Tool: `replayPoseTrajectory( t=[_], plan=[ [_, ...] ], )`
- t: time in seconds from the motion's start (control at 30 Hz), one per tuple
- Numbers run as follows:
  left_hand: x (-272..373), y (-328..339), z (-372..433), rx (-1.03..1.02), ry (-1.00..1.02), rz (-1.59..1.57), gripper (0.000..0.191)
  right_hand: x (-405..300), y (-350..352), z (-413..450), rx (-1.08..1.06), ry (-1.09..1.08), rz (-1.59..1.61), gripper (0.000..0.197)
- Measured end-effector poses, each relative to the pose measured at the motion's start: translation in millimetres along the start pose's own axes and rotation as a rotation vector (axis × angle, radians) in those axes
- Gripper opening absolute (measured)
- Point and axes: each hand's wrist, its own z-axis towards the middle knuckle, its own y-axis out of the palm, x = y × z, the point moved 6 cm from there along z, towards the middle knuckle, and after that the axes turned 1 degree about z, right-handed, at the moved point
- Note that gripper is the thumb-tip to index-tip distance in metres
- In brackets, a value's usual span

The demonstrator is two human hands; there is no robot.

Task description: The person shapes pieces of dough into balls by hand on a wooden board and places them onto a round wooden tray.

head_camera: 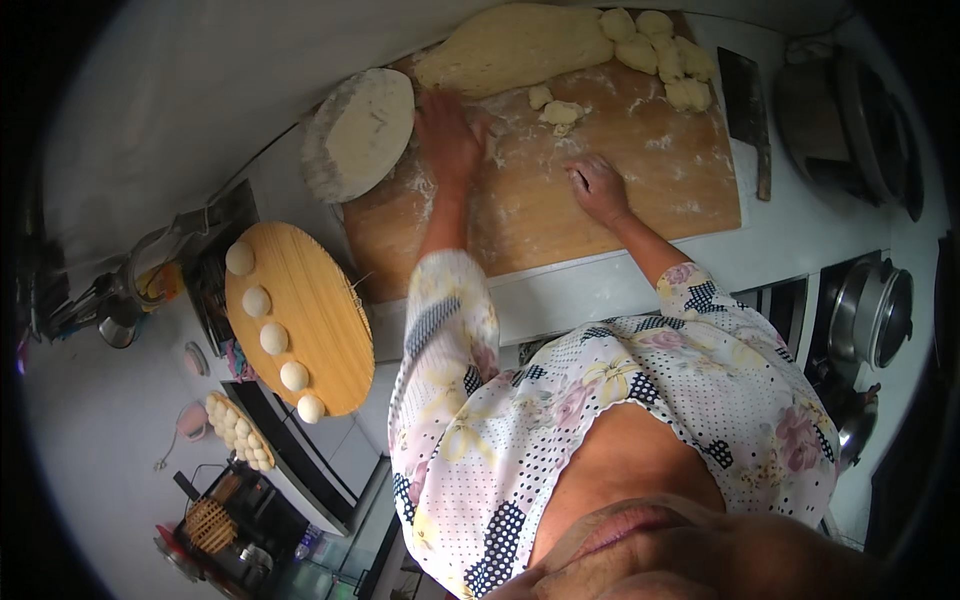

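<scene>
My left hand [450, 139] is palm down over the floured wooden board [525, 217], thumb apart from the slightly blurred fingers. It is beside the rim of a white dish of flour [371, 139]. A large slab of dough [517, 49] lies just beyond its fingertips. My right hand [600, 189] rests on the middle of the board with its floury fingers curled in. Whether anything is under or inside those fingers is hidden. Beyond it are small torn dough pieces [561, 112], and a cluster of dough lumps [667, 56] sits at the board's far right corner.
To the left, a round wooden board [315, 315] carries a row of several dough balls [274, 339]. More dough balls [238, 431] fill another tray lower left. A cleaver [744, 97] lies right of the work board, near large pots [832, 127]. More pots [870, 311] stand lower right.
</scene>
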Motion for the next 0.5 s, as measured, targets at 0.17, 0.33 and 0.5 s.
replayPoseTrajectory(
  t=[0.17, 0.33, 0.5],
  plan=[
    [44, -25, -119, -0.030, 0.035, -0.386, 0.057, 3, 2, 0, -0.005, 0.009, -0.018, 0.009],
    [47, -22, -111, -0.225, -0.109, -0.496, 0.053, -1, 4, 2, -0.033, 0.005, -0.057, 0.009],
    [-21, 7, -117, -0.089, -0.743, -1.243, 0.041, -1, 7, 0, 0.030, -0.023, -0.004, 0.012]
  ],
)
